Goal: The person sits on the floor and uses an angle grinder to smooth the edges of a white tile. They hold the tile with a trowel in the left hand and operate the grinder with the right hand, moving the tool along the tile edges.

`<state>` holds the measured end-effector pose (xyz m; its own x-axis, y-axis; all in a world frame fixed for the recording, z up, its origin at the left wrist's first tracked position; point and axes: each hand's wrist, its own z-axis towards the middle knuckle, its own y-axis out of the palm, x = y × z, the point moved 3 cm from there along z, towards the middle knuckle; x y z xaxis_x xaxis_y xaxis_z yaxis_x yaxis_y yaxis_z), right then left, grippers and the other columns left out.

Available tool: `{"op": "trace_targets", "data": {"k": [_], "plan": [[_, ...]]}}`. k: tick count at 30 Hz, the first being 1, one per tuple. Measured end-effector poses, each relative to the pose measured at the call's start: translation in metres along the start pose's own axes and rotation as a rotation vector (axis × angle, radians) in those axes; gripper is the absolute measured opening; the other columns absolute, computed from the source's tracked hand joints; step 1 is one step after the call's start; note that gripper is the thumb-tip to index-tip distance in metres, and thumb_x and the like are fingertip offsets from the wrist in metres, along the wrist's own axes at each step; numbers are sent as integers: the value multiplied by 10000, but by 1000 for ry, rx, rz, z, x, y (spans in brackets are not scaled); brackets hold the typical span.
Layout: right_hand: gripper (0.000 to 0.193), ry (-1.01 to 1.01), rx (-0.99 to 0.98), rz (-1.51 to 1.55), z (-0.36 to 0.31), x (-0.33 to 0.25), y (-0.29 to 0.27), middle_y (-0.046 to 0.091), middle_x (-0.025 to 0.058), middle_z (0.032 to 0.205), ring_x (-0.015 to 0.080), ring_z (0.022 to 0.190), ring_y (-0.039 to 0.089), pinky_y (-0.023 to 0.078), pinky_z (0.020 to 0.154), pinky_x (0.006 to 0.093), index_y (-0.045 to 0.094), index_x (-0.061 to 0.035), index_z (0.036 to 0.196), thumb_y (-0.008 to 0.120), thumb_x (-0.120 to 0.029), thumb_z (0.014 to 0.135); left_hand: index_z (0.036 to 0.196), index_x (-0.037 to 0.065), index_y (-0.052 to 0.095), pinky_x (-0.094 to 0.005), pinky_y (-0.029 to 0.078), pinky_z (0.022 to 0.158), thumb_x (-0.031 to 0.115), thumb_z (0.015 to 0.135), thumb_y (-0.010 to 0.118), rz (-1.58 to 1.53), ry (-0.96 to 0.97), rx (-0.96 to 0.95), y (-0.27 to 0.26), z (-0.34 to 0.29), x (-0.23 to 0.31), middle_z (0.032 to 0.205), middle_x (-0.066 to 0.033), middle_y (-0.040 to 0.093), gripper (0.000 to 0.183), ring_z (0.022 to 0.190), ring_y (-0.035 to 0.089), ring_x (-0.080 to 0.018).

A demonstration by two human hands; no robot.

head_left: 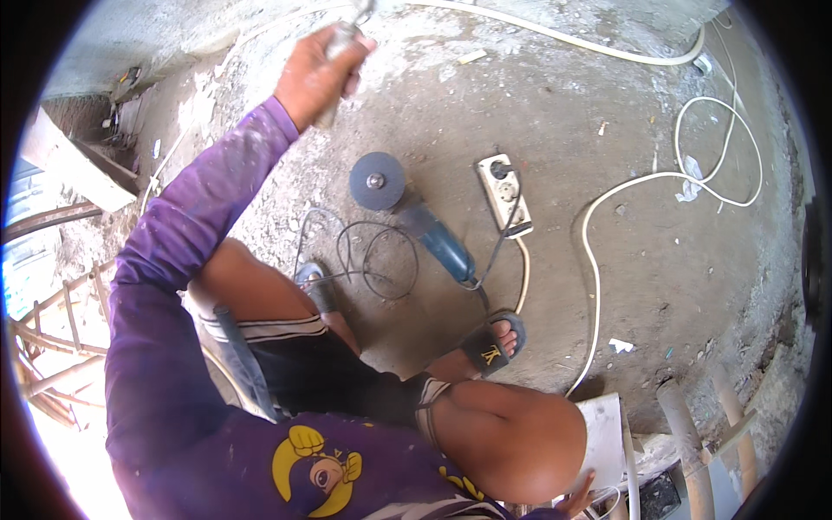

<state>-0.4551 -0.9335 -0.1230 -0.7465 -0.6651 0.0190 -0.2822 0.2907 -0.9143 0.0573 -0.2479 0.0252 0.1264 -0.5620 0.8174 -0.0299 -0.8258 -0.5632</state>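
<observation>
Pale-handled tool [343, 39] at the view's top edge, far end blurred, pointing away from me, long axis leaning slightly right. Probably stiff, manageable one-handed; best held mid-handle, where my left hand [315, 76] wraps it. Right hand [578, 499] by white panel [602, 438], mostly hidden; grip unclear. Grinder [440, 241] on the floor.

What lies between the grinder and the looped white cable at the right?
The head view shows a power strip with a dark plug in it between the grinder and the cable.
</observation>
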Motion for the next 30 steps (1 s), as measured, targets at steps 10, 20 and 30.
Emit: {"op": "trace_targets", "data": {"k": [10, 20, 30], "plan": [[949, -155, 68, -225, 18, -69, -47, 670, 243, 1460, 419, 1383, 633, 479, 1206, 482, 400, -36, 1675, 878, -258, 887, 984, 71, 673, -290, 464, 559, 324, 1054, 749, -59, -128, 278, -93, -70, -57, 684, 9, 619, 274, 581, 568, -83], [964, -613, 594, -25, -52, -334, -242, 568, 296, 1561, 448, 1485, 533, 384, 1285, 523, 458, -10, 1610, 945, -67, 781, 1270, 54, 674, -281, 541, 538, 261, 1097, 687, -514, -480, 635, -136, -225, -257, 804, -31, 625, 270, 580, 610, -126], [864, -1448, 35, 617, -139, -704, -202, 646, 227, 1427, 305, 1283, 660, 512, 1140, 452, 529, 59, 1509, 978, -205, 819, 1208, 103, 644, -300, 463, 473, 305, 1083, 721, -850, -794, 806, -61, -362, -319, 807, -18, 626, 249, 576, 595, -136]]}}
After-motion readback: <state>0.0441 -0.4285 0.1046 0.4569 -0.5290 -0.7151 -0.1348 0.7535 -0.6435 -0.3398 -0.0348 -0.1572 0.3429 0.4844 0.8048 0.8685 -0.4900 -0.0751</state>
